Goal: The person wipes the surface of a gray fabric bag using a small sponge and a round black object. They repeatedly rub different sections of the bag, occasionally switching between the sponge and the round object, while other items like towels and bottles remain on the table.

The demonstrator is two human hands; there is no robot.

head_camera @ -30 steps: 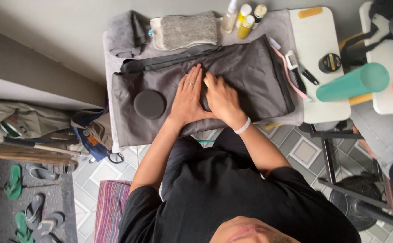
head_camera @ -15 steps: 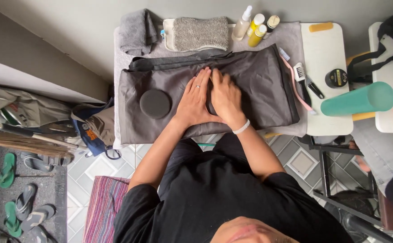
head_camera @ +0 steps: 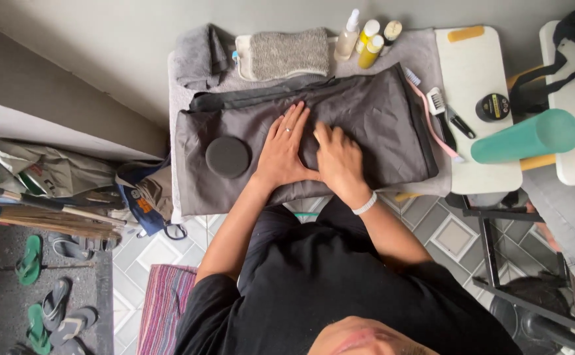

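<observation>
A dark grey fabric bag point(head_camera: 379, 125) lies flat on a grey-covered table point(head_camera: 422, 49). My left hand point(head_camera: 286, 148) rests flat on its middle, fingers spread, a ring on one finger. My right hand point(head_camera: 339, 158) lies beside it, palm down, fingers curled on the cloth, a white band at the wrist. The two hands touch at the thumbs. A black round disc point(head_camera: 227, 156) sits on the bag left of my left hand.
Folded grey cloths point(head_camera: 281, 52) and three small bottles point(head_camera: 366, 39) line the table's far edge. A white side table point(head_camera: 481, 72) carries brushes and a round tin. A teal roll point(head_camera: 527, 137) lies right. Sandals point(head_camera: 50, 296) lie on the floor left.
My two hands have stayed on the middle of the bag, shifting only slightly. The view has drifted a little, so the table sits differently in the picture.
</observation>
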